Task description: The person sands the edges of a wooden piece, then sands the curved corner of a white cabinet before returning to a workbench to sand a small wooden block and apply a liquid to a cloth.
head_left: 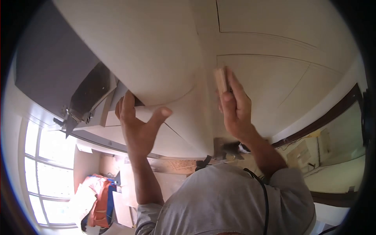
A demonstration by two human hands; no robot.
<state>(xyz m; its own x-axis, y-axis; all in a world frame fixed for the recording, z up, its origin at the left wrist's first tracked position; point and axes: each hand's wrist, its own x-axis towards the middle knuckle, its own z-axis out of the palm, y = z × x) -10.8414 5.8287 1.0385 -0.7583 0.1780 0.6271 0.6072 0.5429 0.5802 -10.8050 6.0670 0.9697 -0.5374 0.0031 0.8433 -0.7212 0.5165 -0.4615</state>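
My right hand (239, 111) is wrapped round a small light wooden block (221, 80), its long edge up against the cream panelled surface. The thumb lies along the block's near side. To the left, my left hand (137, 127) rests by the edge of a smooth cream panel (156, 51), fingers bent over that edge and thumb spread wide of them. A corner runs between this panel and the grooved cream panel (258, 78) on the right. The fingertips of my left hand are partly hidden at the edge.
A grey panel (43, 51) with a dark plate (92, 90) and metal fittings stands at the far left. Below are a bright window (47, 184) and an orange and blue bag (100, 203). A dark-framed glass pane (337, 156) is at the right.
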